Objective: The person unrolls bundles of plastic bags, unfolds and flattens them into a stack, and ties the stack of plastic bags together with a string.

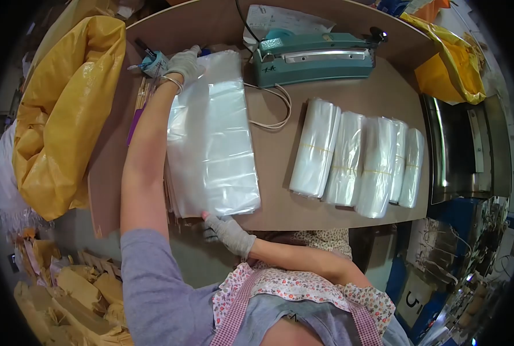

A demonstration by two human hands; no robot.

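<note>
A stack of clear flat plastic bags (225, 138) lies lengthwise on the table, its near end at the front edge. My left hand (186, 64), in a thin grey glove, rests on the far left corner of the stack with its fingers stretched out. At the near edge of the stack, my right hand (229, 235) is gloved too, a bare pink fingertip showing. Its fingers are bent around the bags' near edge, partly hidden from view. To the right lie several rolled bundles of clear bags (346, 155), banded around the middle.
Behind the bags stands a teal heat sealer (314, 57) with a looped white cable (283, 115). A yellow sack (72, 115) bulges at the left, and another yellow bag (447, 69) hangs at the back right. The brown table (274, 150) has a raised back edge.
</note>
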